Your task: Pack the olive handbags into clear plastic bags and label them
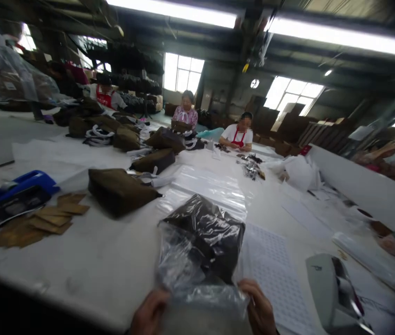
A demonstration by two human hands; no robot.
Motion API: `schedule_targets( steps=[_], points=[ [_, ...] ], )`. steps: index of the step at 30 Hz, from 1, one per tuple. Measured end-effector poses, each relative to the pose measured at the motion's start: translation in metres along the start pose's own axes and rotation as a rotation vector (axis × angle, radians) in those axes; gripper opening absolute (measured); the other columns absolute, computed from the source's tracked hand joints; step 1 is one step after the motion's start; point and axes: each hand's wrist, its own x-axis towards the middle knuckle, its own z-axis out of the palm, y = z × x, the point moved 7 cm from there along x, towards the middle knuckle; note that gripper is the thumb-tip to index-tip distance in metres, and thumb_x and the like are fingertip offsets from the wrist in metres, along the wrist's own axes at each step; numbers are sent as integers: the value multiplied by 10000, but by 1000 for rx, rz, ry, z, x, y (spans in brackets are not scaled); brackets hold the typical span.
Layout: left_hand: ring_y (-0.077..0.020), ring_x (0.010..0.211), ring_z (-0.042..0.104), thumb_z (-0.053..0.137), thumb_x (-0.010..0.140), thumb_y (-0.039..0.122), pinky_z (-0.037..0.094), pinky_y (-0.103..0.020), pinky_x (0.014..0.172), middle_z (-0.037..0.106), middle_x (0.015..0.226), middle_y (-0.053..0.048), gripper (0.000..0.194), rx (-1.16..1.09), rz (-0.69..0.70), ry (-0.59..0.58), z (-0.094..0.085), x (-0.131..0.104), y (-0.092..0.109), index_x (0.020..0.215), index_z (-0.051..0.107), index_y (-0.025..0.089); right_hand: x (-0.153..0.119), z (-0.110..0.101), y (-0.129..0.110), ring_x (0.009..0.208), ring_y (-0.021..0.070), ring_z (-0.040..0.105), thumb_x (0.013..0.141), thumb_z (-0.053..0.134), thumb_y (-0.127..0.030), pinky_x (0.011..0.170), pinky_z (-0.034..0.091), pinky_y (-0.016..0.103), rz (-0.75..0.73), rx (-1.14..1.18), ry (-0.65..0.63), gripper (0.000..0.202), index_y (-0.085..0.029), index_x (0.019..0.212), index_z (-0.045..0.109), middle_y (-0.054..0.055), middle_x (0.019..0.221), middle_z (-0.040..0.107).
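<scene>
A dark brown bag (211, 223) lies inside a clear plastic bag (180, 260) on the white table in front of me. At the plastic's near left corner, my left hand (150, 311) is closed on its edge, somewhat blurred. My right hand (258, 304) pinches the near right corner between thumb and fingers. Between the two hands the plastic edge is stretched across. Beyond the wrapped bag lie flat clear plastic bags (207, 184). To the left sits an unwrapped brown bag (121, 190) with pale straps.
A blue tool (30, 181), a black object and brown cards (53, 216) lie left. Printed sheets (270, 265) and a grey-white dispenser (330, 288) are at right. More brown bags (155, 158) are piled beyond. Several people sit around the far side.
</scene>
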Motion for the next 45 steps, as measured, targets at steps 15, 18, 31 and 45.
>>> schedule_targets(
  steps=[15,18,31,45],
  points=[
    [-203,938,573,428,852,318,455,-337,843,635,954,-62,231,168,-106,24,-84,23,22,966,593,203,-3,61,-22,496,176,572,908,216,-524,459,283,254,212,-801,-266,504,-213,673,536,15,527,583],
    [-208,940,560,493,824,350,453,-353,844,611,1046,-84,349,108,-34,-151,-45,70,47,1130,525,186,-5,60,-27,480,161,563,913,243,-505,454,282,248,156,-777,-260,494,-209,677,561,11,517,577],
    [-144,667,541,496,808,377,444,-270,649,606,780,-33,300,-58,-226,-305,16,129,23,974,616,159,-7,42,-26,535,139,552,864,345,-557,537,370,241,241,-467,-212,456,-200,688,567,4,579,570],
    [-163,739,541,491,850,252,448,-281,705,601,708,-14,149,219,112,-407,39,135,45,755,577,175,-5,37,-23,489,117,511,847,334,-601,517,339,236,208,-516,-156,489,-208,614,510,-29,519,510]
  ],
)
